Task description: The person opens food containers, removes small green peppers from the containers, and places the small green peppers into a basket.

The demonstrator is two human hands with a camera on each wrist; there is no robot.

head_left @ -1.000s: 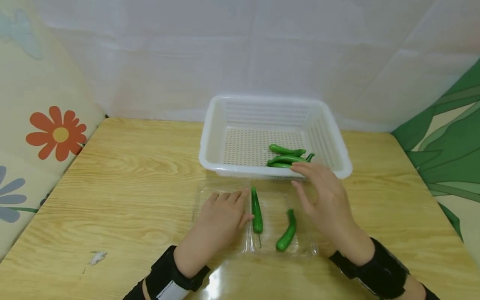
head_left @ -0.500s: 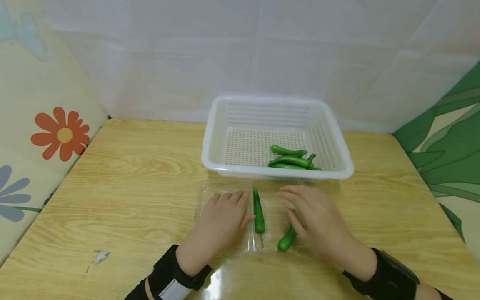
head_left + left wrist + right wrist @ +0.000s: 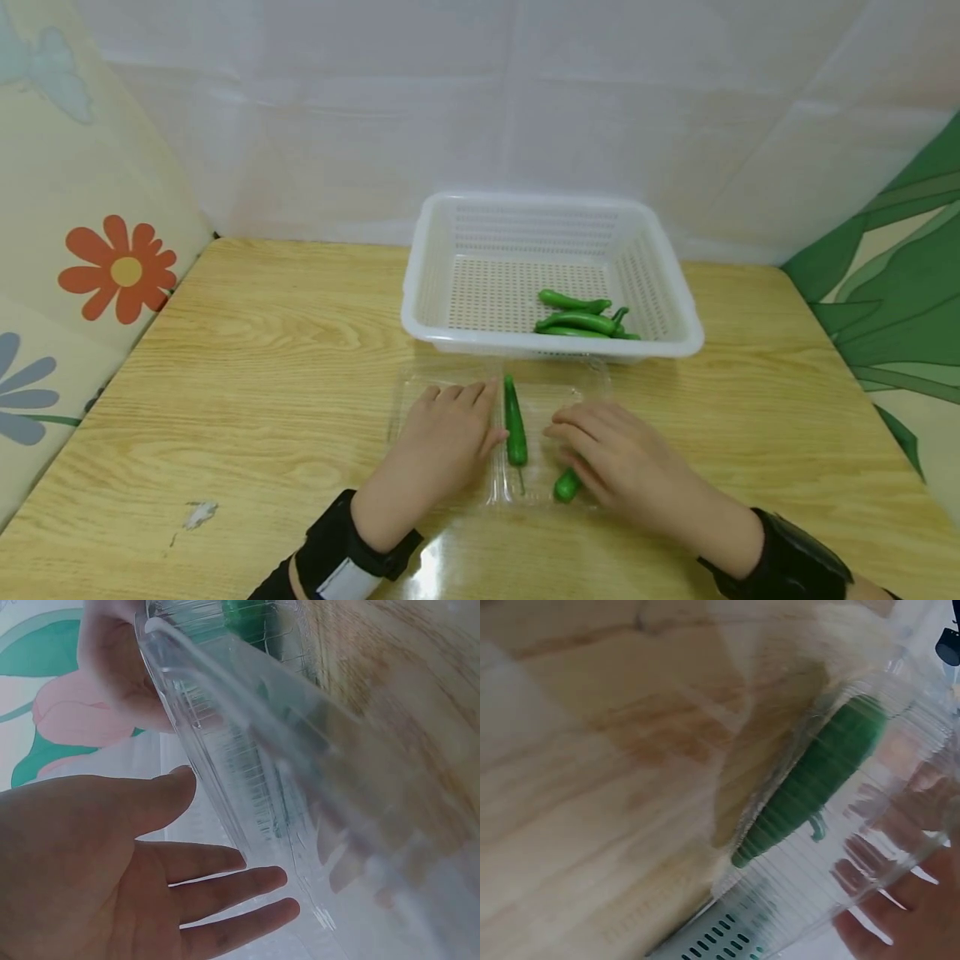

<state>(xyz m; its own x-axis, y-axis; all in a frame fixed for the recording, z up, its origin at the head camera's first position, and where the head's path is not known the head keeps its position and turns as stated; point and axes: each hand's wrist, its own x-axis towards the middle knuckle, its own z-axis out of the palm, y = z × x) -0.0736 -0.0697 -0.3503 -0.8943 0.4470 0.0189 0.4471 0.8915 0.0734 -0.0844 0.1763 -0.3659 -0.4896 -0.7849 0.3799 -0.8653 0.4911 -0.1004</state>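
Observation:
A clear plastic box (image 3: 540,392) with its lid folded out lies on the table. My left hand (image 3: 450,433) rests over its left half, and the fingers look straight in the left wrist view. One green pepper (image 3: 514,421) lies lengthwise just right of that hand's thumb. A second green pepper (image 3: 814,780) shows through the clear wall in the right wrist view; in the head view my right hand (image 3: 618,454) covers most of it. The fingers of the right hand are loosely bent over this pepper and appear apart from it. Their contact with the box is unclear.
A white perforated basket (image 3: 431,321) stands behind the clear box, with several green peppers (image 3: 577,321) at its front right. The table (image 3: 262,350) has a worn patch (image 3: 198,514) at the left. A white cloth (image 3: 337,125) hangs behind.
My right hand has moved from the basket's front rim back and down over the right pepper in the clear box. The left hand has stayed in place.

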